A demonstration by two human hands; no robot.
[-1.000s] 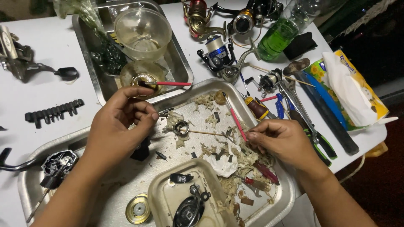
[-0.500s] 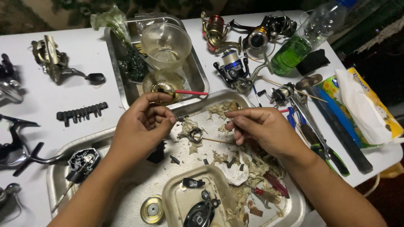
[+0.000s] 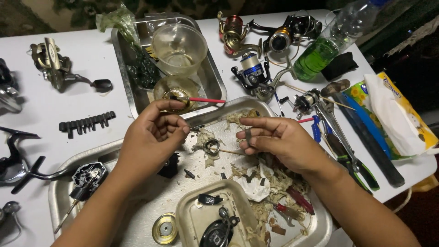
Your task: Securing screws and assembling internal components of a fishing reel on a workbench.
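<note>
My left hand (image 3: 153, 137) hovers over the big metal tray (image 3: 61, 196), its fingertips pinched against the thumb; I see nothing between them. My right hand (image 3: 283, 144) grips a thin wooden stick (image 3: 231, 151) that points left. The stick's tip rests at a small round metal reel part (image 3: 211, 146), which lies on dirty paper scraps between the two hands. The hands are a short gap apart.
A beige plastic tub (image 3: 192, 212) with reel parts and a gold spool cap (image 3: 164, 227) sit near me. The back tray (image 3: 215, 84) holds a clear bowl (image 3: 179, 48) and a red-handled brush (image 3: 206, 99). Fishing reels (image 3: 250, 73), a green bottle (image 3: 320, 55), pliers (image 3: 352, 160) and a tissue pack (image 3: 398, 119) lie right.
My right hand has moved left toward the tray's middle with the stick, closing the gap to my left hand. The left hand stayed pinched. The view shifted a little.
</note>
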